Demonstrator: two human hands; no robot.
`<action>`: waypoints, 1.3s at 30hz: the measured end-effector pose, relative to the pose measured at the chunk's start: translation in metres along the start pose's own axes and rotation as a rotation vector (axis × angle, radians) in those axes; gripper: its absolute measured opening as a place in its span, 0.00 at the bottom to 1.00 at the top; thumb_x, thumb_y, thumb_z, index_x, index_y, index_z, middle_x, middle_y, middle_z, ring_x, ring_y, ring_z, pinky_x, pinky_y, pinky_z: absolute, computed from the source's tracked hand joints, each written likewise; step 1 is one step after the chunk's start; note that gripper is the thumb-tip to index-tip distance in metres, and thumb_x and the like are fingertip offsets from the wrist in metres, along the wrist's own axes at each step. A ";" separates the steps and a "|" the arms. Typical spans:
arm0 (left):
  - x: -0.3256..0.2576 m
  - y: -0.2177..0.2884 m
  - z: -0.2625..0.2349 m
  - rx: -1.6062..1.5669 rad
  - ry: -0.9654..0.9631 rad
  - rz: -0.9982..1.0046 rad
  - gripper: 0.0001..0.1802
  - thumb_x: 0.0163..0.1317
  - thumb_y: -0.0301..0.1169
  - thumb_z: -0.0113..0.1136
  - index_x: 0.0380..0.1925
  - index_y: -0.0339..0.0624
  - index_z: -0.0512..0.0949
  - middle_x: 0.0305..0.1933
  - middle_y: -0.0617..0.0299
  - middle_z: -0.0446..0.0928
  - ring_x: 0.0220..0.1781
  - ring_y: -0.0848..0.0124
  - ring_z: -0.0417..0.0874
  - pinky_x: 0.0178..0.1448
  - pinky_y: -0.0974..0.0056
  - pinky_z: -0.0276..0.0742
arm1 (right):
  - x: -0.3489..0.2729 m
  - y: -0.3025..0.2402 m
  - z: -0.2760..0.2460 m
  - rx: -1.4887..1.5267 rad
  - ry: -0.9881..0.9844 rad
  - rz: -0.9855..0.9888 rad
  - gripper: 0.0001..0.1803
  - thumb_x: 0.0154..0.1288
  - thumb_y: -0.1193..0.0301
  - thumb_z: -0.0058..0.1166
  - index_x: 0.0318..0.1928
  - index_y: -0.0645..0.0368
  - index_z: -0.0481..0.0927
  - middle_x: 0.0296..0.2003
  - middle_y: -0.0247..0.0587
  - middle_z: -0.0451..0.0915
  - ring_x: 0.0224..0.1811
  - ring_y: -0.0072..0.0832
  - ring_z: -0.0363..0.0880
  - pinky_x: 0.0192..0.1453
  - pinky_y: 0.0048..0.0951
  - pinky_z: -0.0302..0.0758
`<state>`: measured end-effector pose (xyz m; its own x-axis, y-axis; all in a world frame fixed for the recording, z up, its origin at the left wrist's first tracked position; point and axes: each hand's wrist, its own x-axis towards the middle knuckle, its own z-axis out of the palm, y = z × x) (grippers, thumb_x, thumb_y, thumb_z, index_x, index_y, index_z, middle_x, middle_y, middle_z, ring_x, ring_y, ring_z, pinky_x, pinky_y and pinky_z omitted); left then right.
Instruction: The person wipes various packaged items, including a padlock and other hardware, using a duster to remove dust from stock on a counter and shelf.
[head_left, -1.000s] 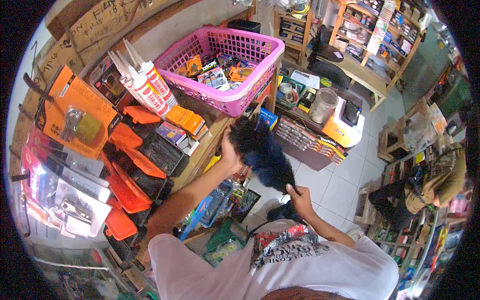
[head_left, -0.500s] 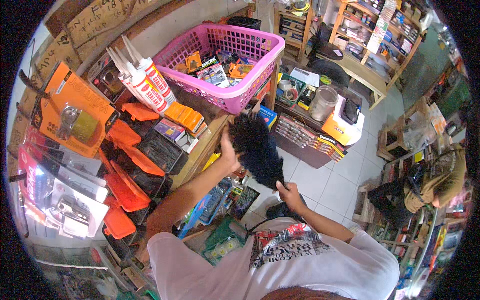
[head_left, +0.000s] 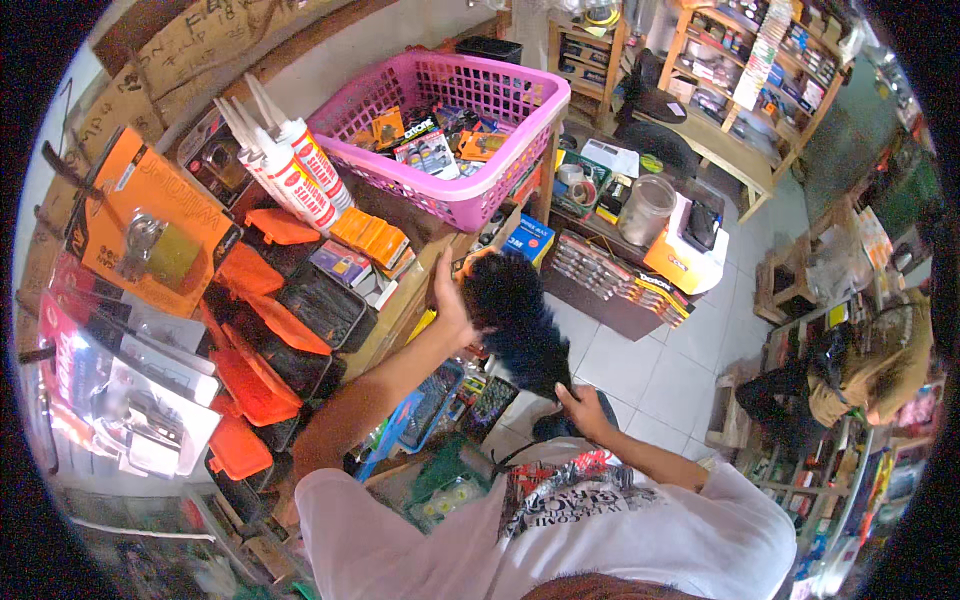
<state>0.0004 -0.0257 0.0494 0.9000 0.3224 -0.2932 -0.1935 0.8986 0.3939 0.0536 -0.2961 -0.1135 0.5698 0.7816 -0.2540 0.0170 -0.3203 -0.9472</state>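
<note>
Beside the wooden worktop (head_left: 400,300), near its front edge, the left hand (head_left: 450,305) grips the top of a dark, fluffy black bundle (head_left: 515,320), its fingers (head_left: 441,268) curled against the upper side. The right hand (head_left: 585,410) holds the bundle's lower end, fingers closed on it, so the bundle hangs tilted between both hands above the white tiled floor (head_left: 640,370). On the worktop behind the left hand stands a pink plastic basket (head_left: 470,195) filled with small packaged goods, with white sealant tubes (head_left: 290,165) leaning just beside it and orange boxes (head_left: 370,235) nearby. Orange-and-black cases (head_left: 270,330) lie to the person's left. A clear jar (head_left: 645,208) sits on a low shelf beyond the bundle.
</note>
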 end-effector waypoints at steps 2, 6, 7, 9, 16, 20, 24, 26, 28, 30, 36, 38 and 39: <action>0.005 0.004 -0.007 -0.045 -0.022 -0.031 0.47 0.58 0.70 0.33 0.54 0.36 0.74 0.53 0.42 0.76 0.53 0.48 0.79 0.62 0.44 0.72 | -0.015 -0.002 -0.009 -0.074 0.017 -0.016 0.30 0.68 0.48 0.49 0.23 0.64 0.79 0.14 0.30 0.69 0.18 0.18 0.64 0.22 0.28 0.62; 0.031 0.003 -0.031 0.032 -0.176 -0.023 0.51 0.58 0.72 0.31 0.50 0.28 0.72 0.50 0.36 0.76 0.49 0.44 0.80 0.56 0.47 0.76 | -0.022 0.024 -0.015 -0.187 0.024 -0.048 0.31 0.68 0.49 0.50 0.23 0.68 0.76 0.13 0.33 0.66 0.19 0.19 0.61 0.22 0.33 0.62; 0.029 -0.003 -0.029 0.002 -0.210 -0.031 0.51 0.58 0.72 0.31 0.50 0.28 0.72 0.50 0.36 0.76 0.49 0.45 0.80 0.57 0.48 0.76 | -0.022 0.027 -0.016 -0.185 0.034 -0.042 0.31 0.68 0.49 0.50 0.23 0.68 0.76 0.13 0.33 0.66 0.19 0.19 0.61 0.22 0.33 0.62; 0.030 -0.017 -0.046 -0.024 -0.233 -0.022 0.51 0.58 0.72 0.31 0.51 0.28 0.71 0.50 0.37 0.76 0.50 0.45 0.80 0.57 0.49 0.76 | -0.017 -0.013 -0.006 -0.119 0.060 -0.017 0.30 0.69 0.50 0.50 0.22 0.66 0.78 0.14 0.29 0.69 0.18 0.17 0.64 0.23 0.28 0.63; 0.030 -0.004 -0.039 -0.009 -0.205 -0.033 0.51 0.58 0.72 0.31 0.48 0.28 0.72 0.50 0.35 0.75 0.52 0.42 0.77 0.58 0.44 0.73 | -0.010 -0.013 0.003 -0.080 0.062 -0.021 0.30 0.69 0.52 0.50 0.19 0.65 0.74 0.14 0.28 0.67 0.18 0.17 0.61 0.21 0.29 0.59; 0.027 -0.002 -0.039 -0.010 -0.217 0.035 0.51 0.58 0.72 0.30 0.46 0.29 0.73 0.48 0.35 0.76 0.51 0.40 0.77 0.58 0.43 0.72 | -0.019 0.000 -0.016 -0.136 -0.006 0.031 0.30 0.69 0.52 0.50 0.19 0.66 0.74 0.13 0.28 0.66 0.19 0.16 0.61 0.21 0.28 0.59; 0.018 -0.006 -0.024 -0.100 -0.166 -0.106 0.50 0.56 0.73 0.32 0.43 0.31 0.75 0.45 0.34 0.77 0.50 0.41 0.78 0.57 0.43 0.74 | -0.007 0.000 -0.015 -0.155 0.077 -0.052 0.28 0.69 0.53 0.50 0.22 0.66 0.78 0.15 0.24 0.66 0.19 0.16 0.61 0.22 0.28 0.60; 0.020 0.000 -0.032 -0.055 -0.312 -0.117 0.57 0.55 0.74 0.27 0.56 0.23 0.68 0.52 0.31 0.73 0.54 0.40 0.76 0.62 0.41 0.70 | 0.004 0.007 -0.010 -0.091 0.033 -0.069 0.27 0.69 0.53 0.50 0.25 0.66 0.80 0.15 0.24 0.67 0.19 0.16 0.61 0.22 0.28 0.59; 0.015 0.003 -0.023 -0.078 -0.157 -0.070 0.50 0.56 0.73 0.33 0.44 0.31 0.75 0.45 0.34 0.77 0.50 0.42 0.79 0.56 0.43 0.75 | 0.005 0.026 -0.011 -0.107 0.029 -0.068 0.27 0.69 0.52 0.51 0.26 0.66 0.80 0.15 0.25 0.66 0.19 0.16 0.60 0.22 0.28 0.58; 0.019 0.009 -0.030 -0.020 -0.179 -0.005 0.49 0.57 0.72 0.32 0.45 0.30 0.74 0.45 0.34 0.77 0.49 0.42 0.79 0.57 0.44 0.74 | 0.001 0.033 -0.016 -0.164 0.031 -0.091 0.27 0.69 0.52 0.51 0.26 0.66 0.81 0.14 0.26 0.67 0.18 0.16 0.61 0.21 0.27 0.57; 0.017 0.002 -0.021 -0.010 -0.055 0.009 0.48 0.59 0.71 0.27 0.45 0.33 0.74 0.47 0.37 0.78 0.49 0.45 0.80 0.59 0.44 0.72 | -0.021 0.043 -0.036 0.092 0.063 0.040 0.28 0.67 0.50 0.52 0.23 0.62 0.82 0.11 0.25 0.66 0.14 0.15 0.59 0.19 0.24 0.54; 0.012 0.001 -0.019 -0.004 -0.019 0.020 0.48 0.59 0.71 0.27 0.46 0.35 0.74 0.48 0.40 0.78 0.51 0.49 0.80 0.61 0.44 0.71 | -0.022 0.035 -0.034 0.117 0.076 0.075 0.28 0.67 0.50 0.52 0.23 0.62 0.82 0.11 0.24 0.65 0.13 0.15 0.58 0.19 0.24 0.53; 0.011 0.001 -0.019 -0.003 -0.023 -0.005 0.48 0.59 0.71 0.28 0.49 0.35 0.74 0.50 0.42 0.77 0.53 0.50 0.79 0.62 0.45 0.70 | -0.019 0.026 -0.031 0.146 0.090 0.104 0.27 0.67 0.50 0.53 0.22 0.61 0.81 0.11 0.24 0.64 0.13 0.15 0.57 0.18 0.23 0.52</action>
<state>0.0029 -0.0159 0.0297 0.9097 0.3109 -0.2752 -0.1899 0.9009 0.3902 0.0689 -0.3363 -0.1275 0.6336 0.6950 -0.3399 -0.1617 -0.3106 -0.9367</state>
